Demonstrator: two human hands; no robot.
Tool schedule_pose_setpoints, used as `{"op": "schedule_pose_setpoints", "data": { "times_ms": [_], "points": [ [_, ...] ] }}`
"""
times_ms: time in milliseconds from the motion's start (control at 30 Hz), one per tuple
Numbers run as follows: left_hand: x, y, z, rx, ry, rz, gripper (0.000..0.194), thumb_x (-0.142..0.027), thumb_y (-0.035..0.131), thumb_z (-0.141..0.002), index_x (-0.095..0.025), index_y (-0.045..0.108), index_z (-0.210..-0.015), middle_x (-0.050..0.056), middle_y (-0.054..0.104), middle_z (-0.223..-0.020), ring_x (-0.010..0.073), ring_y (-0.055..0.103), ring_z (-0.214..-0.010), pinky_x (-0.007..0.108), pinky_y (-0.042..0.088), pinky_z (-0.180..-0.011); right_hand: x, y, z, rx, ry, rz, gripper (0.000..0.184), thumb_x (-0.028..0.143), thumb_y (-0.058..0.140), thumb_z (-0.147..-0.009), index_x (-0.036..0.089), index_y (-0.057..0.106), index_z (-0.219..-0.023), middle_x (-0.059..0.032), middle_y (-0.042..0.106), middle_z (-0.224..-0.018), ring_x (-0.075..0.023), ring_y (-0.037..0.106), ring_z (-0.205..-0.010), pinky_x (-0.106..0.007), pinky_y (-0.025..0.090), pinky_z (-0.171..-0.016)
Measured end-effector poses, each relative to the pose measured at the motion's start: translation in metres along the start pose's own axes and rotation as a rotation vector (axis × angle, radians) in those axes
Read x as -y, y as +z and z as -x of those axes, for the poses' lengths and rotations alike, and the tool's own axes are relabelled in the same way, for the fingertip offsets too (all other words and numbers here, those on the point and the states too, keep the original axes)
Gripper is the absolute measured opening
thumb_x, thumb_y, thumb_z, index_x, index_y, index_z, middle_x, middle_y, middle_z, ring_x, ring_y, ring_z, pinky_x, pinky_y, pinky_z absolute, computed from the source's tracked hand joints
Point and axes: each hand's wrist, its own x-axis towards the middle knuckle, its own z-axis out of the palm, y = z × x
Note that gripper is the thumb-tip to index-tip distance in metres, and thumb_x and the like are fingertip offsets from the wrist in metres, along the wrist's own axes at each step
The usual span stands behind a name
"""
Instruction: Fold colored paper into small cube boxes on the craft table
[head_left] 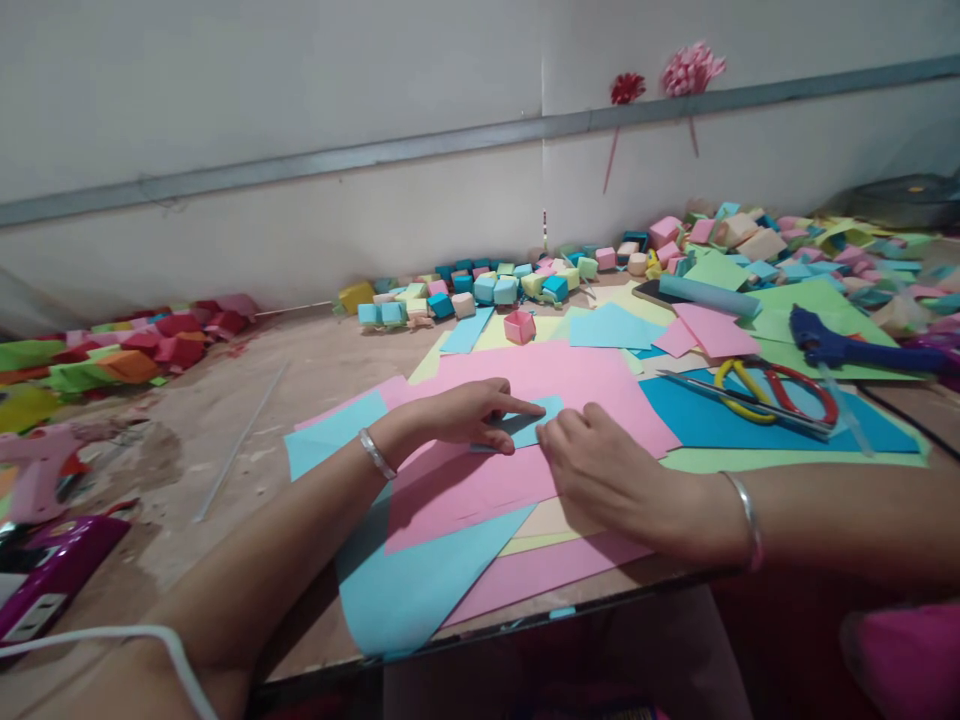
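A small light-blue piece of paper (525,428) lies on a large pink sheet (472,490). From the left, my left hand (476,412) rests over it, index finger stretched along its far side and thumb apart at its near side. My right hand (604,470) is closed at the paper's right end, its curled fingertips pinching the edge; part of that edge is hidden. Under the pink sheet are more coloured sheets, among them a light-blue sheet (420,570) at the table's front. Just beyond stands a small open pink paper box (519,327).
Small paper cubes (484,290) line the wall, with heaps (165,340) at left and right. Scissors (776,395) lie on dark-blue paper at right, near a blue glue gun (862,350). A pink glue gun (37,465) and a purple device (60,570) sit left, beside a clear stick (244,440).
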Motion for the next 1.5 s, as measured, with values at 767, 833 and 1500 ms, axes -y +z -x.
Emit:
{"op": "schedule_pose_setpoints", "data": {
  "times_ms": [767, 833, 1500],
  "points": [
    [0.01, -0.011, 0.007, 0.075, -0.016, -0.047, 0.075, -0.053, 0.075, -0.071, -0.032, 0.05, -0.138, 0.0, 0.05, -0.083, 0.0147, 0.043, -0.071, 0.025, 0.034, -0.066, -0.004, 0.018, -0.017, -0.074, -0.202, -0.235, 0.021, 0.013, 0.042, -0.095, 0.013, 0.059, -0.108, -0.0087, 0.057, -0.087, -0.0207, 0.043, -0.078, -0.035, 0.025, -0.06],
    [0.009, -0.011, 0.007, 0.078, -0.013, -0.045, 0.074, -0.052, 0.075, -0.071, -0.031, 0.05, -0.138, 0.0, 0.05, -0.083, 0.0149, 0.044, -0.071, 0.025, 0.034, -0.065, -0.007, 0.015, -0.021, -0.075, -0.239, -0.261, 0.025, 0.016, 0.042, -0.097, 0.014, 0.055, -0.118, -0.0084, 0.058, -0.091, -0.0211, 0.045, -0.082, -0.034, 0.026, -0.061],
    [0.018, -0.023, 0.021, 0.135, -0.045, 0.021, 0.091, -0.023, 0.078, -0.069, -0.032, 0.033, -0.148, 0.0, 0.053, -0.093, 0.0149, 0.048, -0.079, 0.023, 0.041, -0.071, -0.01, -0.009, -0.004, 0.19, -0.061, -0.112, 0.013, 0.007, 0.063, -0.077, 0.015, 0.067, -0.068, -0.0106, 0.059, -0.071, -0.0195, 0.048, -0.069, -0.032, 0.021, -0.057]
  ]
}}
